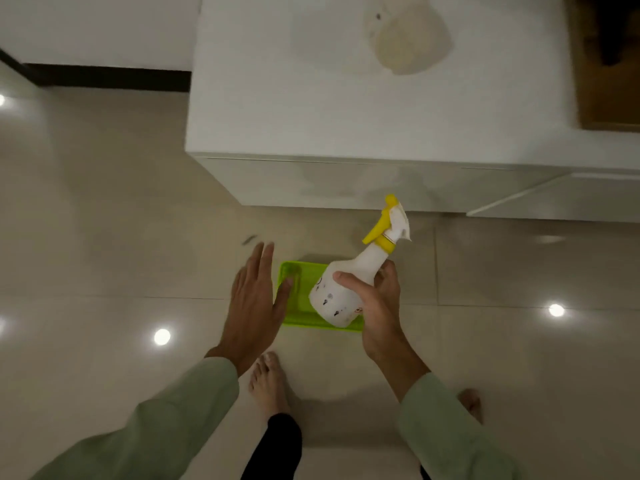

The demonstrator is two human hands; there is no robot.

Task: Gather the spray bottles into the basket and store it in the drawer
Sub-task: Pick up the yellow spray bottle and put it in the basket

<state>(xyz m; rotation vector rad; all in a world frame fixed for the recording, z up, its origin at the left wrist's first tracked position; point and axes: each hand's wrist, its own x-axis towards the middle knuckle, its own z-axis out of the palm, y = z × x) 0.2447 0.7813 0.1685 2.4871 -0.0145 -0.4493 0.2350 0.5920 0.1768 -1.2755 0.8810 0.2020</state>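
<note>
A white spray bottle [341, 289] with a yellow trigger head is gripped in my right hand [379, 311], tilted with its nozzle pointing up and to the right. It hangs over a bright green basket [298, 301] that sits on the tiled floor below. My left hand [254, 301] is held flat with fingers spread, over the basket's left edge and holding nothing. The basket's right half is hidden behind the bottle and my right hand. A white cabinet [346, 181] with drawer fronts stands just beyond the basket.
The white cabinet top [311, 98] carries a pale, blurred rounded object [408, 39]. A brown opening [609, 64] shows at the far right. A white drawer front [568, 199] stands ajar at the right. My bare feet [268, 382] stand on glossy floor tiles just behind the basket.
</note>
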